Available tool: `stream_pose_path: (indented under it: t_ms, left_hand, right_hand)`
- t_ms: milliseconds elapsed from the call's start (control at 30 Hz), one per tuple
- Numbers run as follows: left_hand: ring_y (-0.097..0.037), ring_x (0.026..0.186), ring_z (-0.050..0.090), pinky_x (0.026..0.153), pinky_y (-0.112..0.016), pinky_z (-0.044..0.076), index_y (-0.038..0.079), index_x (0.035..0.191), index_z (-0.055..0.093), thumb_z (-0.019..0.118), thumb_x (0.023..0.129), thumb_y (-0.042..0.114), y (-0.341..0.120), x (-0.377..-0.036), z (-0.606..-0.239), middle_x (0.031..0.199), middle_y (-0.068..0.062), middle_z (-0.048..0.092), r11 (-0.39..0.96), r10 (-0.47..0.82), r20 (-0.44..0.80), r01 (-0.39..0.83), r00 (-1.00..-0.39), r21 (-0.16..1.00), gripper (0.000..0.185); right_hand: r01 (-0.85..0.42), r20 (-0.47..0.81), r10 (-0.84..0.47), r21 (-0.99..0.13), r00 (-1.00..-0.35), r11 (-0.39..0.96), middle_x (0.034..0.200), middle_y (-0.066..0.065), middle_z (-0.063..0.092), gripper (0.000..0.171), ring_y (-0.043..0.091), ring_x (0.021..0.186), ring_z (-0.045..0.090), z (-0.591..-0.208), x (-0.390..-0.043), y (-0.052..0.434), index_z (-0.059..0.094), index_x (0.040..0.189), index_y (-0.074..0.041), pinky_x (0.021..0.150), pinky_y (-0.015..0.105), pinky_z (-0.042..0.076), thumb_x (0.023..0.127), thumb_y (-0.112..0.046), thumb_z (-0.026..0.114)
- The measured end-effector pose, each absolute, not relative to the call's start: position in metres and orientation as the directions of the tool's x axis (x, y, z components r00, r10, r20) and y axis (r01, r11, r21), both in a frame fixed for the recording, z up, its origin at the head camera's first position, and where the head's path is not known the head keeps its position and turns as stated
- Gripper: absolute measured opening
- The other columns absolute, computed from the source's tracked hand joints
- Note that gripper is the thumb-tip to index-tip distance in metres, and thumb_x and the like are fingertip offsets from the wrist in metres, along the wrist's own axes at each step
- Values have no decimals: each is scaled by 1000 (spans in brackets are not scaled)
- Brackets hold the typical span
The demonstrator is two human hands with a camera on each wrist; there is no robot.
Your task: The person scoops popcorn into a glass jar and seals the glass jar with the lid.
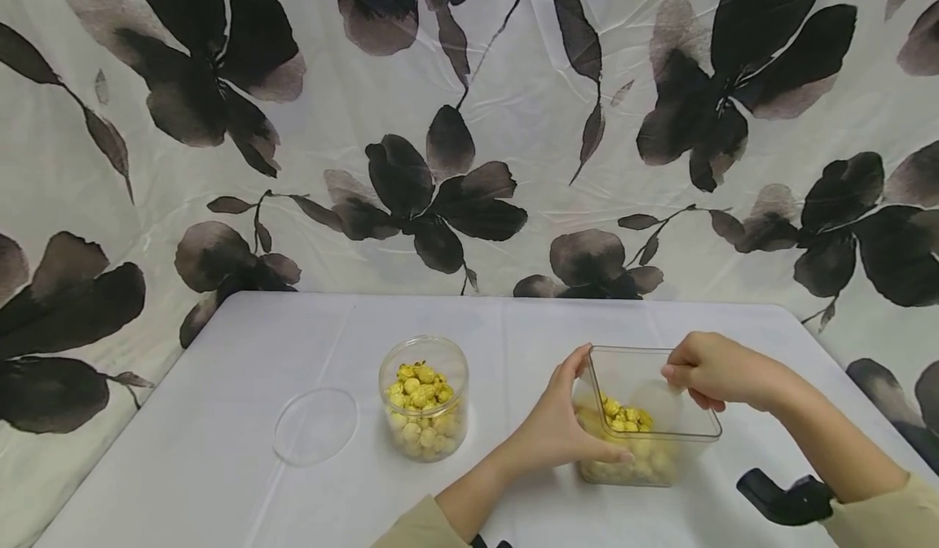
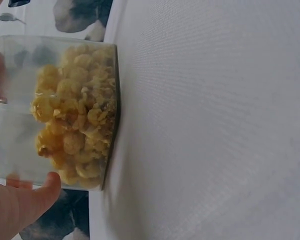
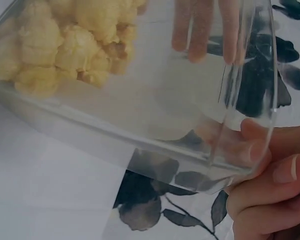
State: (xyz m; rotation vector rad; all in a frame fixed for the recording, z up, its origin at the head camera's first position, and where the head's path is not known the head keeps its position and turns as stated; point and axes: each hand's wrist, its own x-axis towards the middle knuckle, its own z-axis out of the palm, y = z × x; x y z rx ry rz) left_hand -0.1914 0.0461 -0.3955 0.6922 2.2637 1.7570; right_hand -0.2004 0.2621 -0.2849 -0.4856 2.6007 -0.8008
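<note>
A clear square container (image 1: 689, 450) holds yellow popcorn (image 1: 627, 417) in its lower part; its top is uncovered. My left hand (image 1: 550, 430) grips it from the left, thumb on the near wall and fingers along the far side. In the left wrist view the popcorn (image 2: 75, 115) shows through the wall, low in the container. At the rim's right side, my right hand (image 1: 715, 373) has its fingers curled, with thumb and forefinger pinching the edge. The right wrist view shows these curled fingers (image 3: 285, 172) at a rim corner.
Left of the container stands a clear round jar (image 1: 458, 426) with popcorn in it, uncovered. A thin clear round lid (image 1: 317, 427) lies flat further left on the white tablecloth (image 1: 220, 385). Behind the table's far edge hangs a floral curtain (image 1: 543, 230).
</note>
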Motion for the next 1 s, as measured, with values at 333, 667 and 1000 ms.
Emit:
stream_pose_path:
  t_ms: [333, 667, 1000]
  left_hand:
    - [-10, 130, 29, 104, -42, 30, 34, 146, 15, 90, 58, 26, 47, -191, -396, 140, 8, 29, 183, 481, 139, 254, -866, 950, 116]
    - [-9, 127, 31, 103, -39, 32, 33, 147, 15, 90, 58, 27, 46, -191, -395, 138, 8, 30, 190, 473, 131, 247, -871, 950, 116]
    - [-8, 127, 31, 102, -37, 32, 33, 146, 15, 90, 58, 25, 45, -191, -397, 138, 7, 31, 178, 474, 133, 243, -870, 954, 116]
  right_hand:
    - [-211, -256, -433, -598, -864, 773, 48, -4, 39, 30, 10, 41, 37, -280, -198, 266, 55, 63, -5, 44, 25, 33, 93, -6, 52]
    - [-161, -248, -420, -667, -873, 727, 51, -1, 46, 22, 11, 43, 41, -289, -197, 248, 62, 80, 1, 40, 22, 34, 95, -8, 49]
    - [-93, -276, -452, -763, -848, 640, 56, 2, 50, 25, 9, 45, 45, -294, -195, 255, 59, 84, 8, 43, 21, 38, 97, -8, 45]
